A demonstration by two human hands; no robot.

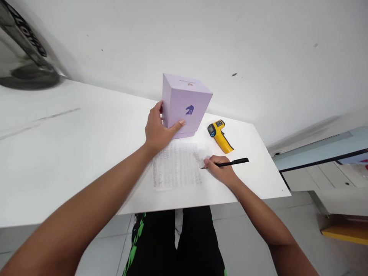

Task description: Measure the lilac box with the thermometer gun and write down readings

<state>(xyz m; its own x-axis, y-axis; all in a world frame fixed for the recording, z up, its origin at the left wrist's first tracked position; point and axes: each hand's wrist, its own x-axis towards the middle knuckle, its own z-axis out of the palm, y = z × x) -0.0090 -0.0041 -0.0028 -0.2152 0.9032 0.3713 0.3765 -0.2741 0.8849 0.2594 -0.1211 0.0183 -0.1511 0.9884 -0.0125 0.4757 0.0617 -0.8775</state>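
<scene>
My left hand (160,129) grips a lilac box (189,101) by its left side, thumb on the front face and fingers around the edge. The box stands upright on the white table, with a dark blue horse-head mark on its front. Below it lies a sheet of paper (178,166) covered in rows of blurred dark marks. My right hand (221,169) is closed around a black pen (234,162), whose tip is at the paper's right edge; whether it touches cannot be told. Just beyond that hand, a yellow infrared thermometer (222,138) rests on the table.
The white table (71,165) runs along a white wall (143,46). A transparent object with a dark base (31,78) stands at the far left. To the right, past the table's edge, is a light blue-topped unit (322,147).
</scene>
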